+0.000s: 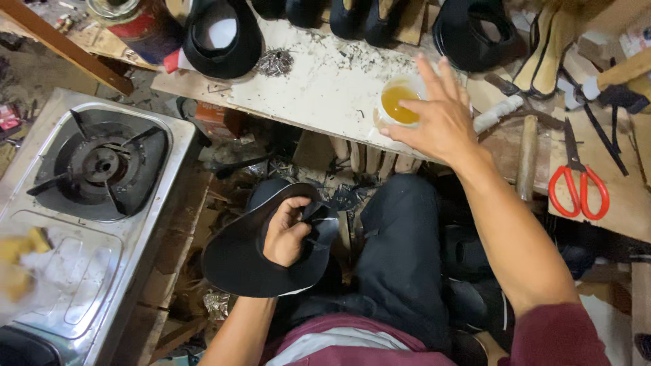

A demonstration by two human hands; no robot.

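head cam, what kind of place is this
Likely a small shoemaking workshop: black shoe uppers line the worn bench, the left hand holds a black leather piece, with red scissors nearby.

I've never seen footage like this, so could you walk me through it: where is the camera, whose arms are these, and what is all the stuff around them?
There is no machine here. The one picture comes from a camera worn on a person's head, looking down at their own lap and arms.

The left hand grips a black shoe upper over the knees. The right hand reaches out to a small cup of amber liquid, fingers spread over it.

The cup stands on a scuffed white board, beside a heap of small nails and more black uppers. Red-handled scissors lie to the right, and a steel gas stove stands to the left.
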